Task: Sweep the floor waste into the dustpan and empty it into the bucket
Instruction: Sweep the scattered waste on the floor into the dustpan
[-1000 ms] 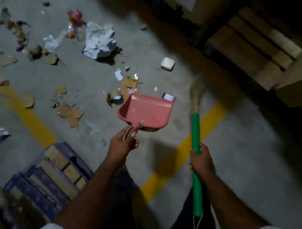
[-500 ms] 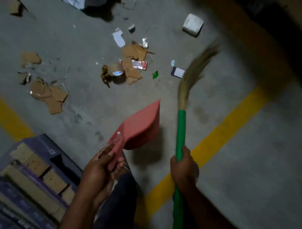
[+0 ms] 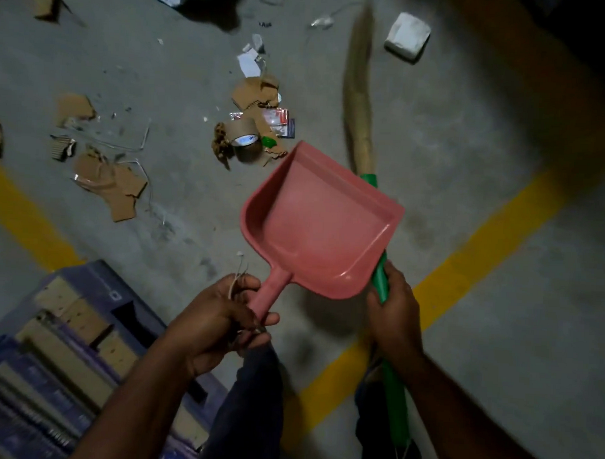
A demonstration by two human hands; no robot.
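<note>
Pan and broom in hand, waste not yet swept.

Cardboard scraps (image 3: 107, 184) and a tape roll (image 3: 244, 138) lie on the floor (image 3: 468, 149) ahead-left. Our left hand (image 3: 215, 326) grips the dustpan (image 3: 322, 223) by its handle; the pan is in the air and empty. We set its lip flat just short of the tape roll. Our right hand (image 3: 395, 318) wraps the broom (image 3: 359, 94) shaft, and we pull short strokes toward the pan. Bucket not in view.

I see a salmon-pink plastic dustpan (image 3: 321, 226) over the dull grey concrete floor (image 3: 468, 149), which a broad yellow painted stripe (image 3: 471, 266) crosses. The straw broom (image 3: 358, 104) shows tan bristles and a bright green handle. The torn cardboard scraps (image 3: 124, 192) are brown.
</note>
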